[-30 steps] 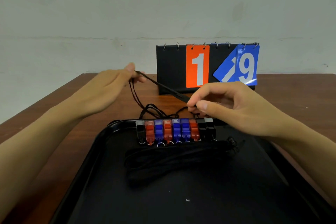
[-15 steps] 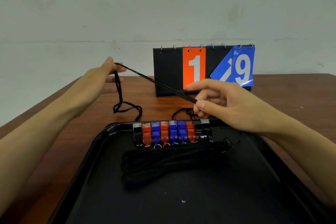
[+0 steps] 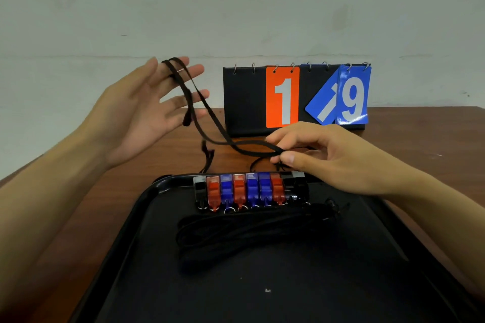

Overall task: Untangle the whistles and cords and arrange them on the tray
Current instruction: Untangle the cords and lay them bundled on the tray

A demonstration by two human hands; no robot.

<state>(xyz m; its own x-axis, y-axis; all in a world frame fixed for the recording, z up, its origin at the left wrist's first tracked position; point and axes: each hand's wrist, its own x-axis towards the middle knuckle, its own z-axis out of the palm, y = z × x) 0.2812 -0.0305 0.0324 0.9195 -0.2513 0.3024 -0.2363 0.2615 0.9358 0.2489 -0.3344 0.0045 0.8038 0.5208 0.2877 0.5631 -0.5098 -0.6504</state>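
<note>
Cord (image 3: 210,123) spans left fingers (image 3: 181,71) to, seemingly, right grip (image 3: 282,153).

Tray (image 3: 168,217) glossy black plastic. Whistles (image 3: 250,189) translucent shiny plastic, small metal rings. Cord (image 3: 215,123) matt woven cloth. Table (image 3: 420,134) smooth brown wood. Scoreboard (image 3: 283,97) glossy cards, metal rings.

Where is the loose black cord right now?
In the head view the black cord hangs above the table behind the tray, looped over the left hand's straight fingers and pinched by the right hand.
</note>
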